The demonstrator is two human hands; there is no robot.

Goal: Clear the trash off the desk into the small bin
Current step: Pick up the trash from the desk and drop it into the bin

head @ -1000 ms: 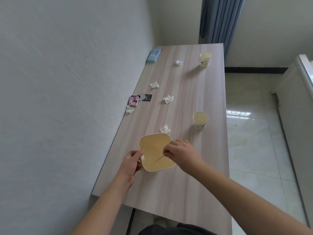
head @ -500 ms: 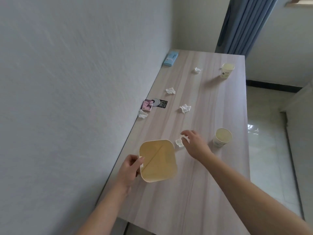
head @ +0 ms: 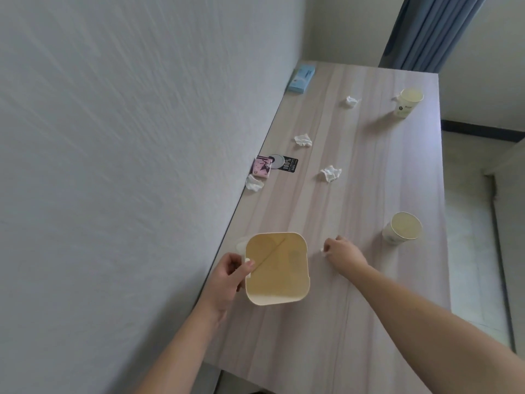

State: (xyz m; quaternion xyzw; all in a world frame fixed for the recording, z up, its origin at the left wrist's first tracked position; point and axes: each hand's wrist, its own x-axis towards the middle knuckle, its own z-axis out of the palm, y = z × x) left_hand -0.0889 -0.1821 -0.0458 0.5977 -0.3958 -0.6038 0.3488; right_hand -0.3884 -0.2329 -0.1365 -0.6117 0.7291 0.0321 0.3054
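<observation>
— Well, what writing can you read on the bench (head: 369,294)?

— Only "100%", white on the small black card (head: 289,165) near the wall. The pink packet (head: 262,166) beside it has a cartoon print, and the blue pack (head: 302,79) and both paper cups (head: 402,228) (head: 408,102) carry marks too blurred to read.

— And your hands?

— Your left hand (head: 227,275) is grasping the left rim of the small bin (head: 277,268), which stands on the bench near the wall edge. Your right hand (head: 342,253) is clenched on a crumpled tissue (head: 323,250), just right of the bin.

— What trash lies on the bench?

— Four tissue balls (head: 331,173) (head: 303,140) (head: 351,101) (head: 253,182) lie on the pale wood-grain top. You see a grey textured wall (head: 127,137), a blue curtain (head: 426,29) and a glossy tiled floor (head: 471,251).
</observation>
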